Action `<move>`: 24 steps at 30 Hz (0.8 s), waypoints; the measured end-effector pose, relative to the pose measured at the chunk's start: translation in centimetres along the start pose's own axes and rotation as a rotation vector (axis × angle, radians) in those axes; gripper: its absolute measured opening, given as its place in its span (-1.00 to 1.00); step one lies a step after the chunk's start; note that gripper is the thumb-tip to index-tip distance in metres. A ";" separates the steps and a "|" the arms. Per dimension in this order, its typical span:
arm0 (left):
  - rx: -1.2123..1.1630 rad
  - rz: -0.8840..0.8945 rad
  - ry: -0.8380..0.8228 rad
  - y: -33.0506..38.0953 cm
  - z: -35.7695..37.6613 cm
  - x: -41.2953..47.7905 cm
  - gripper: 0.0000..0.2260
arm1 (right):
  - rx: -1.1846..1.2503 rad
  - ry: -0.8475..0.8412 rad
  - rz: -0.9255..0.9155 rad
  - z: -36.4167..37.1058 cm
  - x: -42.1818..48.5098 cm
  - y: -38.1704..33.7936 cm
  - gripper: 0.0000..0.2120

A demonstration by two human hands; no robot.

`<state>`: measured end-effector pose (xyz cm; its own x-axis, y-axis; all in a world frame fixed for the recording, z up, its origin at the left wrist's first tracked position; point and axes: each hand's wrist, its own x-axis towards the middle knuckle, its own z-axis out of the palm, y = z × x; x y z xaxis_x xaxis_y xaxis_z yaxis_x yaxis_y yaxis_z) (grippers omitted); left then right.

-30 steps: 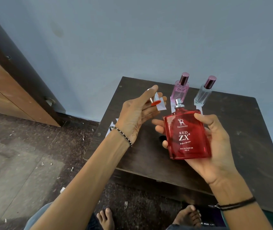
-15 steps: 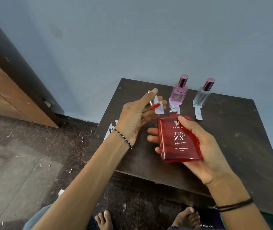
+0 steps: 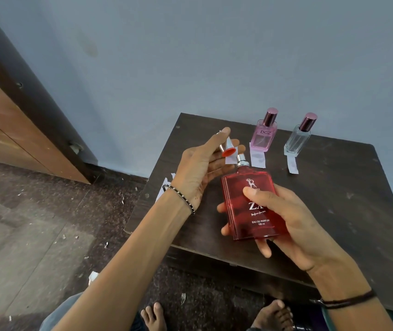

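Wall (image 3: 190, 56): blue-grey, fills the frame from 10 to 2 o'clock.
Floor (image 3: 35, 223): dark, littered with scraps, at 8 o'clock.
Table (image 3: 334, 187): dark wood, at 4 o'clock, its back edge against the wall.
Right hand (image 3: 293, 225): wrapped round the bottle, thumb across the front label, fingertips showing past the bottle's 9 o'clock edge; firm closed grip.
Left hand (image 3: 198, 170): at 10 o'clock of the bottle, cap pinched between thumb and fingers, the fingers only half curled.
Bottle (image 3: 241, 201): red, flat, reads EAU DE PARFUM (thumb hides part of the label); held over the table's 8 o'clock part, bare silver sprayer pointing to 12 o'clock, just beside the left fingers.
Pink bottle (image 3: 262, 137): upright at the table's 12 o'clock edge, capped.
Clear bottle (image 3: 297, 139): upright at 3 o'clock of the pink bottle, capped, apart from it.
Strips (image 3: 257, 158): white paper, one lying at 6 o'clock of each small bottle.
Cap (image 3: 226, 149): silver, red inside, open end facing 5 o'clock, at 11 o'clock of the sprayer, not touching it.
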<state>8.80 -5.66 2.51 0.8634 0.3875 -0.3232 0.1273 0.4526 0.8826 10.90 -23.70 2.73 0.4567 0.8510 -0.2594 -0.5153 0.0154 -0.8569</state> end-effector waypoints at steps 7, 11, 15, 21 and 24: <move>-0.003 -0.028 -0.035 0.0 0.1 -0.1 -0.65 | -0.008 0.014 0.018 0.0 0.1 0.0 -0.76; 0.007 -0.044 -0.037 0.1 0.3 -0.3 -0.63 | -0.002 0.052 0.025 -0.1 0.1 -0.1 -0.72; 0.010 -0.076 -0.035 0.1 0.3 -0.3 -0.58 | 0.001 0.100 -0.038 -0.4 0.2 0.1 -0.68; 0.016 -0.024 -0.027 0.2 0.1 -0.2 -0.67 | -0.014 0.196 -0.114 -0.5 0.3 0.4 -0.70; 0.055 0.011 -0.030 0.4 -0.1 -0.1 -0.71 | -0.019 0.242 -0.131 -0.5 0.3 0.4 -0.73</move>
<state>8.73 -5.40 2.86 0.8792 0.3671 -0.3038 0.1437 0.4037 0.9035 11.19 -23.66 2.12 0.6802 0.6917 -0.2426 -0.4278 0.1059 -0.8977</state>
